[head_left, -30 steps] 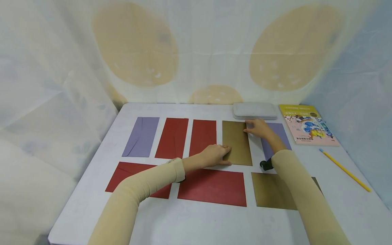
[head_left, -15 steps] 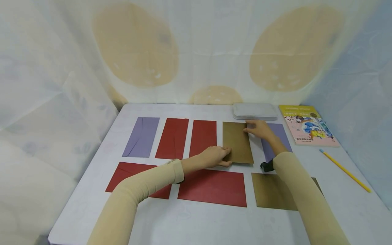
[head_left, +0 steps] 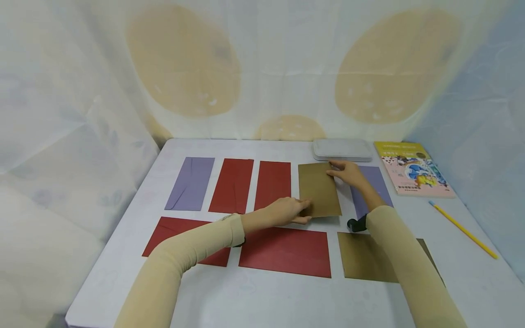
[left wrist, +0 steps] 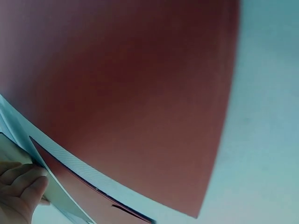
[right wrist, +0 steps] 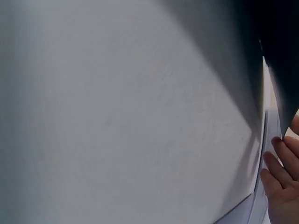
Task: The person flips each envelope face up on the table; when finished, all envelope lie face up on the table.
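A gold envelope (head_left: 321, 189) is tilted up off the white table, its near edge raised over a shadow. My left hand (head_left: 285, 211) pinches its near left corner, thumb below and fingers above. At the far right corner, my right hand (head_left: 348, 173) pinches it between thumb and fingers. The left wrist view has the left hand (left wrist: 21, 189) in its lower left corner, with a red envelope (left wrist: 140, 116) filling much of the picture. In the right wrist view the right hand (right wrist: 285, 170) holds a corner of the dark, shaded envelope.
Red envelopes (head_left: 272, 182) and a purple envelope (head_left: 190, 182) lie to the left, another purple envelope (head_left: 373, 182) under the right forearm. Nearer lie a red envelope (head_left: 285, 253) and a gold one (head_left: 362, 257). A pale flat case (head_left: 342, 149), book (head_left: 414, 168) and yellow pencil (head_left: 463, 229) are around the right side.
The gold envelope's near edge has risen off the table and turned slightly, held by both hands. The other envelopes stay where they were.
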